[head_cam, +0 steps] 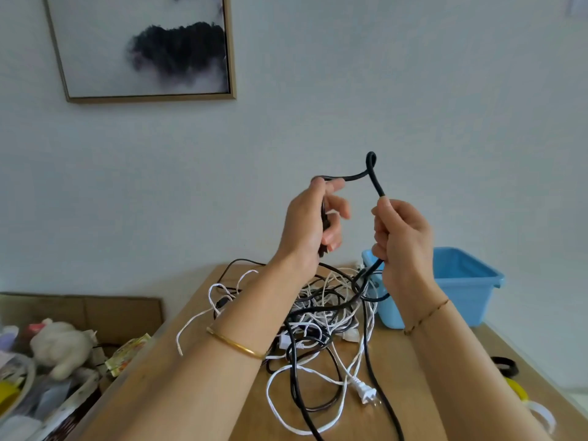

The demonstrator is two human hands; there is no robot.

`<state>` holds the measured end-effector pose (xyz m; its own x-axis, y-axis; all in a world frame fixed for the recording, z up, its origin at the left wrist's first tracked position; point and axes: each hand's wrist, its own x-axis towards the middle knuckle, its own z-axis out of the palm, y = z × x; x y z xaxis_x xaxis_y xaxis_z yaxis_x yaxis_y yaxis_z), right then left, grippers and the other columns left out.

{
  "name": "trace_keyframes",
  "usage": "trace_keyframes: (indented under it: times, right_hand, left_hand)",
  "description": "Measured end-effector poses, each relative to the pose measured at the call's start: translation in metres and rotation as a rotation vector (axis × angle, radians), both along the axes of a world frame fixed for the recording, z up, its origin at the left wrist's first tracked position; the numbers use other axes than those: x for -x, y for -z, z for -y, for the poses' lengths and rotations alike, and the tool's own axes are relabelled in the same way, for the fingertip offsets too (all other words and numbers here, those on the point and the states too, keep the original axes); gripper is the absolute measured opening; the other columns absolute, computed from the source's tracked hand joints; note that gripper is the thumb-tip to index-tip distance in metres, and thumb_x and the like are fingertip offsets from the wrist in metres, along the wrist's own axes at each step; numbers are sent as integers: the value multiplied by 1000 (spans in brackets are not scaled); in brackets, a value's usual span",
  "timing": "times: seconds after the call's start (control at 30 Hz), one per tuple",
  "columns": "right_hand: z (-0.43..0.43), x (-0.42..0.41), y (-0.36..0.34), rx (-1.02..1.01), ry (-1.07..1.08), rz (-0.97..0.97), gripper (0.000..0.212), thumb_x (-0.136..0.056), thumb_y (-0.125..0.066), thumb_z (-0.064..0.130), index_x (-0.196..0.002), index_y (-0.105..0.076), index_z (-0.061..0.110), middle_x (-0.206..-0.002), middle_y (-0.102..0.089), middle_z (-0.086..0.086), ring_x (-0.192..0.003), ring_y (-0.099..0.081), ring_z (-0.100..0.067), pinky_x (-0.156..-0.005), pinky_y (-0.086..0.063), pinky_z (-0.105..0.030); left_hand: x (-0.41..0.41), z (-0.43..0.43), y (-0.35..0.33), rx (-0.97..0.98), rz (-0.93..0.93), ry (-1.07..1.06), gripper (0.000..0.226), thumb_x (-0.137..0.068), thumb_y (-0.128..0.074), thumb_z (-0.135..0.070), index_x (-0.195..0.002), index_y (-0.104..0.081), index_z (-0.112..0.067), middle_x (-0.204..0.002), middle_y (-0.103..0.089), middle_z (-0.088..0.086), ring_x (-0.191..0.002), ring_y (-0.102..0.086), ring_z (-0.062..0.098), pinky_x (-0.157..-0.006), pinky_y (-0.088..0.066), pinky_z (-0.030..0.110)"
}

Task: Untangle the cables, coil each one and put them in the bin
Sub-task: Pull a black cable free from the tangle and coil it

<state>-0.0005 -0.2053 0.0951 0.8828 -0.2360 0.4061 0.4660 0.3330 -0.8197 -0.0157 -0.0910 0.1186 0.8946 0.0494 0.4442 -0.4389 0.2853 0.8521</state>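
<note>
Left hand [313, 218]: grip closed round one end of the thick black cable [353, 177], fingers curled. Right hand [402, 237]: grip closed on the same cable further along. A short kinked loop stands between them at 12 o'clock. Both are held high, probably so the slack hangs clear of the tangle [321, 310] on the worktop [397, 377]. Blue bin [461, 300] sits at 2 o'clock of the tangle, within reach. Judgement: first coil turn forming; untangling mostly undone.
</note>
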Motion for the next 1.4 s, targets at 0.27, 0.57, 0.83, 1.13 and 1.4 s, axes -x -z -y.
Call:
trace_keyframes:
  times: [0.27,0.57,0.83,1.13,1.4]
  right_hand:
    - [19,-8,10,151,-108,-116,26,-96,-54,18,-72,-57,8,-56,-38,1,-40,-27,-7,-35,-21,-18]
    - [23,7,43,126,-557,30,29,-82,-61,19,-57,-47,15,-56,-28,1,-42,-20,-6,-35,-16,-16]
    - [18,34,39,658,-439,85,33,-95,-54,21,-64,-46,12,-55,-31,4,-44,-22,-6,-40,-20,-16]
    - [8,56,16,1247,-67,322,28,-93,-53,23,-68,-46,12,-56,-42,2,-48,-35,-9,-47,-32,-22]
    - [12,39,27,1318,-163,113,30,-95,-53,22,-73,-49,2,-58,-36,3,-47,-29,-8,-46,-28,-18]
  left_hand:
    - [4,-11,-3,-25,84,177,41,-105,-24,-27,-119,-55,-3,-56,-56,-4,-28,-25,5,-34,-24,15]
    - [-8,-31,-42,756,-31,220,40,-105,-28,-27,-78,-49,-6,-62,-66,3,-27,-27,5,-33,-30,15]
    - [-25,-32,-45,945,-92,190,28,-105,-32,-22,-87,-44,-4,-73,-57,11,-26,-31,8,-34,-38,15]
    - [-35,-17,-11,223,13,-167,28,-100,-35,-11,-73,-41,-10,-66,-47,3,-36,-29,9,-42,-43,22]
    - [-29,-38,-43,922,-105,174,20,-102,-34,-15,-88,-42,-4,-64,-45,8,-27,-32,10,-36,-42,15]
